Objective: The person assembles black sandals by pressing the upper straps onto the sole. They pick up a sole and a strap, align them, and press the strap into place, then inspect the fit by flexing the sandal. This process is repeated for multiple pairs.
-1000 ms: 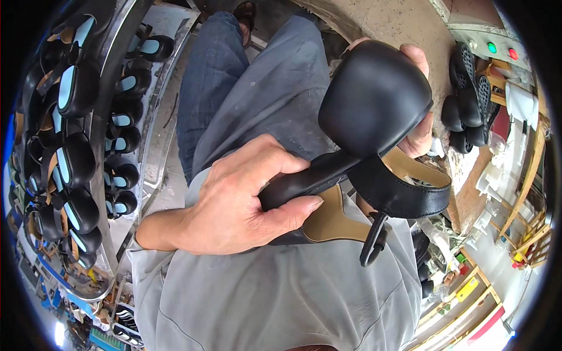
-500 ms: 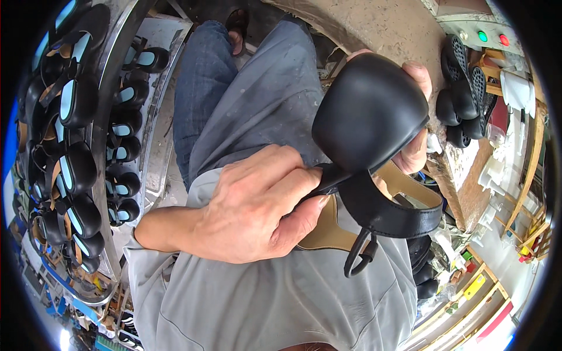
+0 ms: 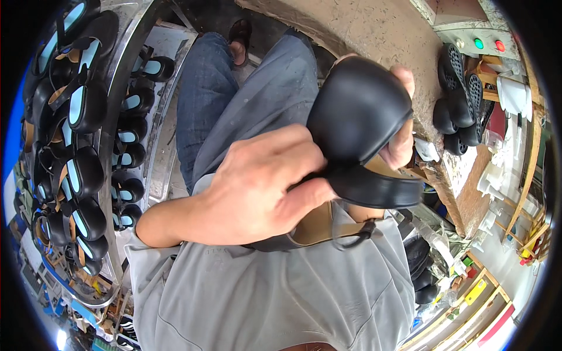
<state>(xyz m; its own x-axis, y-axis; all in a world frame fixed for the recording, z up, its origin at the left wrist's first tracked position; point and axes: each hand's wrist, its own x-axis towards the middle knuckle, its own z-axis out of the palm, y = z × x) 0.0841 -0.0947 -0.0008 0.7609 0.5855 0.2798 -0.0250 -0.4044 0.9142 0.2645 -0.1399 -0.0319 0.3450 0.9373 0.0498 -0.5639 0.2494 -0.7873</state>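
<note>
In front of my grey shirt I hold a black leather shoe [image 3: 357, 111] with its smooth rounded toe uppermost. My right hand [image 3: 401, 126] wraps round the toe from behind, with fingers and thumb showing at its right side and top. At the shoe's opening, my left hand [image 3: 263, 181] pinches the base of the black strap [image 3: 380, 188]. That strap arches to the right over the tan lining. A thin cord loop hangs at the lower right, blurred. What lies right under the left fingertips is hidden.
On my left a metal rack [image 3: 108, 134] carries several black shoes [image 3: 91, 108] with light blue insoles. To the right, black soles [image 3: 459, 88] sit on a worn brown bench [image 3: 398, 35], by a box with green and red buttons [image 3: 489, 44]. Wooden shelving stands farther right.
The shoe has shifted slightly left, and its strap has been pulled flatter and higher. My left hand has moved up along the opening. The cord loop has swung lower and blurs.
</note>
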